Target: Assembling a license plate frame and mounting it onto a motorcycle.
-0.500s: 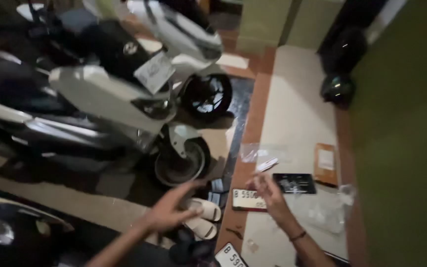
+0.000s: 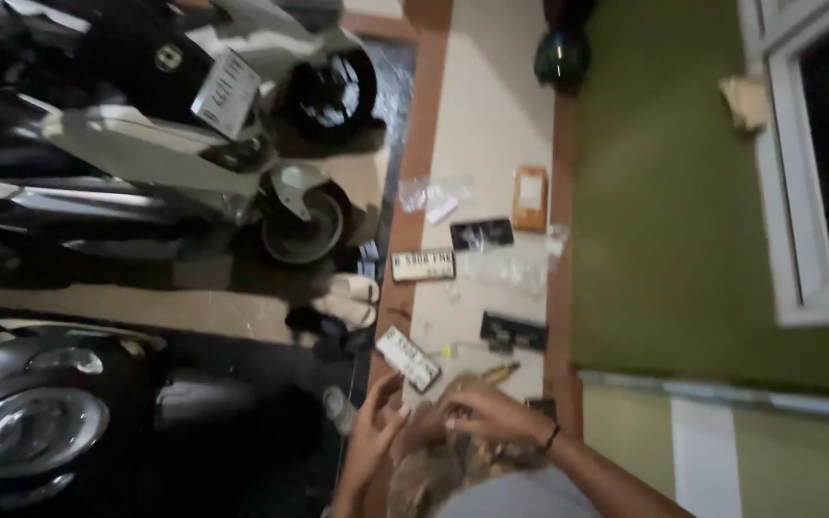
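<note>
Both hands sit at the bottom edge of the view, over the person's lap. The left hand (image 2: 373, 436) is spread, fingers apart, nothing in its grasp. The right hand (image 2: 491, 414) lies curled over a mottled brown bundle (image 2: 453, 459), possibly cloth; blur prevents telling whether the fingers clamp it or merely rest on it.

Just ahead of the left hand, a white number plate (image 2: 408, 359) lies tilted on the pale tiled ledge (image 2: 491, 125). A second white plate (image 2: 423, 265) lies farther up the ledge, with a black plate (image 2: 482, 233) beside it and another black plate (image 2: 513, 331) near the brown border. A small yellow-handled tool (image 2: 498, 372) lies close to the right hand. Clear plastic bags (image 2: 431, 195) and a small orange packet (image 2: 530, 199) sit farther along.

To the left stand a white scooter (image 2: 146, 153) and a dark one (image 2: 40, 412). A helmet (image 2: 561, 56) rests against the green wall (image 2: 664, 211).
</note>
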